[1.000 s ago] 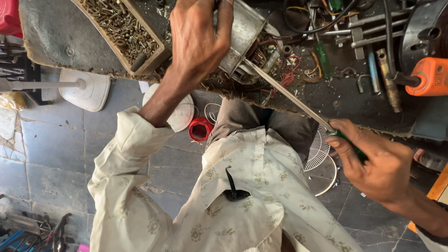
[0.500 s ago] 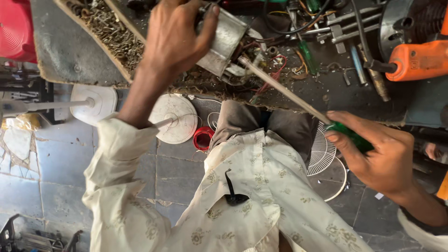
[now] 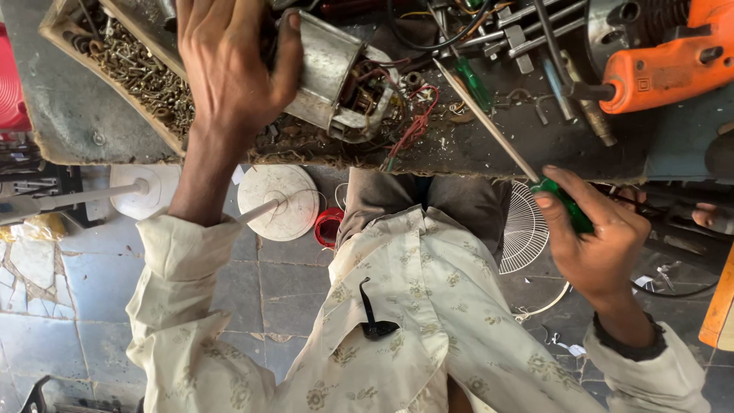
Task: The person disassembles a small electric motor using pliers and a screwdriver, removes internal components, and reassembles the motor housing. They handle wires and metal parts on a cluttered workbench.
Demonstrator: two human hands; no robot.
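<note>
Motor (image 3: 329, 69) in left hand (image 3: 229, 69), screwdriver (image 3: 505, 138) in right (image 3: 596, 237)

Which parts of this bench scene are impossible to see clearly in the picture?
Head view only:
- Front of the motor housing: covered by the left hand.
- Screwdriver handle: wrapped by the right hand.
- Orange power drill: cut off by the top and right edges.
- Screw tray: single pieces too small to tell.

The worn grey workbench (image 3: 92, 99) carries a wooden tray of rusty screws (image 3: 141, 73), an orange power drill (image 3: 673, 61), loose steel rods and wrenches (image 3: 527, 27), red tangled wires (image 3: 417, 126) and a green-handled spare screwdriver (image 3: 474, 84).
</note>
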